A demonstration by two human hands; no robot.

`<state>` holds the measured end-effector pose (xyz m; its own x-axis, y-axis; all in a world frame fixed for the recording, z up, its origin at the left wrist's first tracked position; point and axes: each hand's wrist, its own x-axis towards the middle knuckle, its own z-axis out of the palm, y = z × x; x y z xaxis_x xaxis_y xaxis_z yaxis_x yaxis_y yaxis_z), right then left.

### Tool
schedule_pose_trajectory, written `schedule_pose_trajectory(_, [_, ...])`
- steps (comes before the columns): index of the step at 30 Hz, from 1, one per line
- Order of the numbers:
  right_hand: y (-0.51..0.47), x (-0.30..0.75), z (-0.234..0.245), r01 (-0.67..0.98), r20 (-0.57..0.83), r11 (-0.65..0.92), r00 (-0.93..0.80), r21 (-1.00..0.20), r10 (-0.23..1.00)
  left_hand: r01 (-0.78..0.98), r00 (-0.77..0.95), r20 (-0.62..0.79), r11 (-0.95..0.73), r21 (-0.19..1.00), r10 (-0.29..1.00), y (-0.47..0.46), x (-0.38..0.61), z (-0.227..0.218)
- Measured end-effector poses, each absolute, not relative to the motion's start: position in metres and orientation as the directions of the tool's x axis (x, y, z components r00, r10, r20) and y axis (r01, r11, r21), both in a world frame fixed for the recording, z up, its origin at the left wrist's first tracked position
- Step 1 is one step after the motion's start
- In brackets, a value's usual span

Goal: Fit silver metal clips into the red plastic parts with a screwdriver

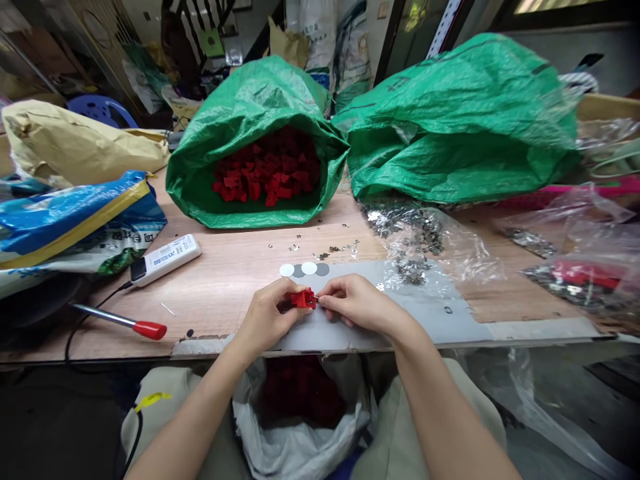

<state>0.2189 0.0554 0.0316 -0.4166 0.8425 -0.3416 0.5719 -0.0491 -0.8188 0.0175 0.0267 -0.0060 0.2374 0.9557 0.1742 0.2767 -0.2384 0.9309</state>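
Observation:
Between the thumb and fingers of my left hand (270, 313) is a small red plastic part (303, 299), held just above the grey mat (425, 313). The fingertips of my right hand (357, 303) are pinched together at the part's right side. They grip a small metal piece (316, 298) that reaches the red part; its exact shape is too small to make out. Beyond my hands, white and grey discs (309, 269) lie in a row on the mat. Small metal clips (333, 251) are scattered on the wooden table farther back.
A green sack (200, 193) of red parts lies open behind; another green sack (465, 133) is beside it. A clear bag (415, 247) spills metal pieces. At left are a white device (167, 259) and a red-handled rod (150, 329). A white sack (300, 453) sits between my legs.

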Motion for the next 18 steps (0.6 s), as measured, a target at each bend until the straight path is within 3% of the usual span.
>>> schedule_pose_trajectory(4, [0.063, 0.231, 0.025, 0.386, -0.352, -0.164, -0.489, -0.908, 0.798, 0.219, 0.23, 0.138, -0.19, 0.957, 0.963, 0.026, 0.018, -0.006])
schedule_pose_trajectory(7, [0.065, 0.232, 0.027, 0.267, -0.283, -0.167, -0.491, -0.949, 0.824, 0.035, 0.098, 0.13, -0.134, 0.99, 0.987, 0.028, 0.018, -0.002])
schedule_pose_trajectory(10, [0.063, 0.227, 0.031, 0.129, -0.094, -0.046, -0.4, -0.991, 0.911, -0.273, -0.074, 0.018, -0.037, 0.961, 0.997, 0.031, 0.014, 0.006])
schedule_pose_trajectory(13, [0.055, 0.214, 0.033, 0.097, 0.06, 0.103, -0.374, -0.99, 0.925, -0.565, -0.008, -0.218, 0.175, 0.806, 0.976, 0.032, 0.01, 0.013])
schedule_pose_trajectory(15, [0.05, 0.203, 0.031, 0.126, 0.135, 0.204, -0.415, -0.971, 0.9, -0.656, 0.073, -0.317, 0.285, 0.699, 0.946, 0.03, 0.009, 0.015])
schedule_pose_trajectory(18, [0.044, 0.189, 0.027, 0.154, 0.242, 0.342, -0.453, -0.927, 0.858, -0.689, 0.153, -0.349, 0.353, 0.633, 0.925, 0.026, 0.013, 0.016])
